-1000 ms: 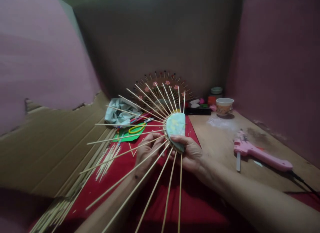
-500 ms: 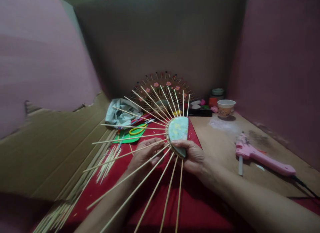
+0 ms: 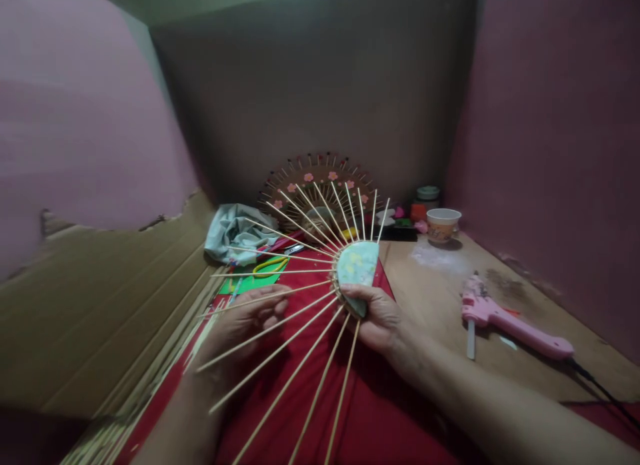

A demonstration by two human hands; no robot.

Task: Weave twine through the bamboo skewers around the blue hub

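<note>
A half-round piece covered in pale blue-green patterned cloth [image 3: 357,265] is gripped along its lower part by my right hand [image 3: 381,318], thumb on top and fingers underneath. Many thin bamboo sticks [image 3: 280,348] fan out from its curved edge, upward, leftward and down toward me. My left hand [image 3: 250,315] is at the left of the fan, fingers curled around one of these sticks near its middle. Part of that stick's outer length crosses over the hand.
A pink glue gun [image 3: 520,328] lies on the board at right, its cord trailing off. Behind stand a paper cup [image 3: 443,226] and a finished fan with pink flowers [image 3: 309,178]. Yellow-handled scissors [image 3: 270,268], a crumpled cloth [image 3: 237,232] and cardboard [image 3: 115,305] are at left.
My left hand has slid outward to the left, away from the cloth-covered piece, along the sticks. My right hand keeps its hold. The whole view has shifted slightly.
</note>
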